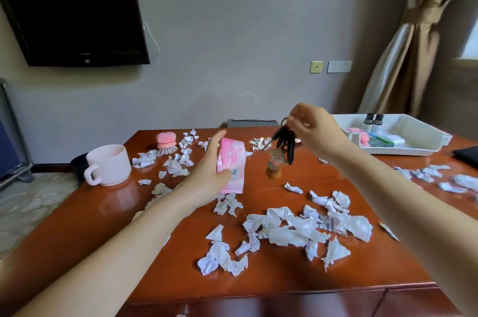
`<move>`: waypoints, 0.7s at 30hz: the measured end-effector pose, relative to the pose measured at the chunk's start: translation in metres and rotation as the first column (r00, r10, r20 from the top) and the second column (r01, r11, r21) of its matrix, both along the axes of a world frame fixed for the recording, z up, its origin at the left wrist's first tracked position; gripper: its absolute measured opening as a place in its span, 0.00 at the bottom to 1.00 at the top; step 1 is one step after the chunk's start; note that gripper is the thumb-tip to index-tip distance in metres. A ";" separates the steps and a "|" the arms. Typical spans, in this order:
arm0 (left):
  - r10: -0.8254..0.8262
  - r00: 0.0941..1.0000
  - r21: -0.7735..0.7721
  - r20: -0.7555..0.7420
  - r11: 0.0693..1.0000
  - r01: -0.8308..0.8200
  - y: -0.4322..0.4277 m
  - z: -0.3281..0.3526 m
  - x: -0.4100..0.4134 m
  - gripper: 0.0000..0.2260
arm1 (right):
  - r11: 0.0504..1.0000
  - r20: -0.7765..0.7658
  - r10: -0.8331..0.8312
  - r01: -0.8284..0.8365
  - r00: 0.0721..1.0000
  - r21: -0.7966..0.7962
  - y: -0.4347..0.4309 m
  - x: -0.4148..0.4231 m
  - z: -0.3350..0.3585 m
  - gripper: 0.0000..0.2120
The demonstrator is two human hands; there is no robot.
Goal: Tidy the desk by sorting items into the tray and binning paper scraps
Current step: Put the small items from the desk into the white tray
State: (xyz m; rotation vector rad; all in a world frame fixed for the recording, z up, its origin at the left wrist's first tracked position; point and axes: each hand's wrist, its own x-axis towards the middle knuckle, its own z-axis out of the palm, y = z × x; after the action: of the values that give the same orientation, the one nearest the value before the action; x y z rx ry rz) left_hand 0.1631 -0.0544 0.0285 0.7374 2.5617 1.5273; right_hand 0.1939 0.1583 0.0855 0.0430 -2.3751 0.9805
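Grips a pink packet (231, 164) in the left hand (209, 161), raised over the desk (284, 281). Pinches a key bunch (285, 144) by its ring with the right hand (313, 130), just left of the white tray (403, 153) at the desk's far right. In that tray: a pink plush (358, 132), two dark-capped bottles (373, 120), green and white packs (382, 140). Across the desk: torn paper scraps (297, 228); at its left edge, a pink mug (108, 164).

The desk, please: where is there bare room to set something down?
Bare wood lies in front of the mug, and along the desk's near edge below the big scrap pile. Crowded: that pile, and around the brush.
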 end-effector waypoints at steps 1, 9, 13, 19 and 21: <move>-0.012 1.000 0.015 0.009 1.000 0.012 0.008 0.002 0.000 0.34 | 1.000 0.007 -0.018 0.018 1.000 0.001 0.007 0.003 0.001 0.05; -0.066 0.997 0.092 -0.030 0.993 0.069 0.086 0.013 0.005 0.21 | 0.985 0.055 -0.174 0.173 0.983 0.026 0.063 0.034 0.012 0.05; -0.090 0.992 0.108 -0.092 0.989 0.100 0.129 0.014 0.006 0.14 | 0.961 0.058 -0.272 0.269 0.960 0.062 0.098 0.045 0.014 0.08; -0.120 0.969 0.077 -0.214 0.987 0.140 0.205 0.028 -0.002 0.10 | 0.908 0.066 -0.418 0.414 0.906 0.059 0.161 0.050 0.023 0.07; -0.106 0.970 0.093 -0.217 0.987 0.129 0.231 0.035 -0.008 0.09 | 0.892 0.073 -0.452 0.449 0.889 0.051 0.182 0.050 0.026 0.06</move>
State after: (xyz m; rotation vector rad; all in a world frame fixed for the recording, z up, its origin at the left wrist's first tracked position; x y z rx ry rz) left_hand 0.1554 0.1763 0.0640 1.1002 2.5399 1.6387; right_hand 0.2439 0.3398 0.1118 -0.5263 -2.3187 0.7254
